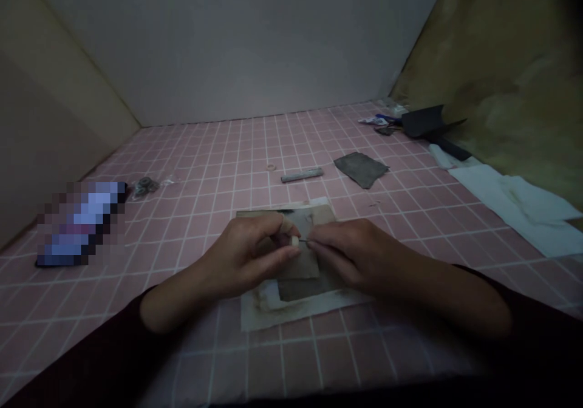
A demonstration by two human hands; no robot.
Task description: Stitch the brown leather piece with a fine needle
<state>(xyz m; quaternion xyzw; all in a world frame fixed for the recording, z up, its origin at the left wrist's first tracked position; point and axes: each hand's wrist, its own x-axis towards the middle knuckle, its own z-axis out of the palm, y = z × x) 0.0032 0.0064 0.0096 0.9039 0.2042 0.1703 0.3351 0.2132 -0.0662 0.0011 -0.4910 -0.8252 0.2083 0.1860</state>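
Note:
My left hand (pixel 255 247) pinches a small pale piece (pixel 295 241) between thumb and fingertips; it looks like a ring seen edge-on. My right hand (pixel 350 250) is closed on a thin dark metal tool (pixel 303 241), whose tip meets or nearly meets the pale piece. Its handle is hidden in the fingers. Below both hands lie worn, stained sheets that look like sandpaper (pixel 303 289), on top of a smudged white paper (pixel 255 320).
Beyond the hands are a pale ring (pixel 271 167), a grey rolled stick (pixel 301 175) and a dark grey sheet (pixel 362 170). A blurred phone (pixel 84 226) and a small bag of grey bits (pixel 146 186) lie left. White papers (pixel 510 204) and a black folded piece (pixel 423 122) lie right.

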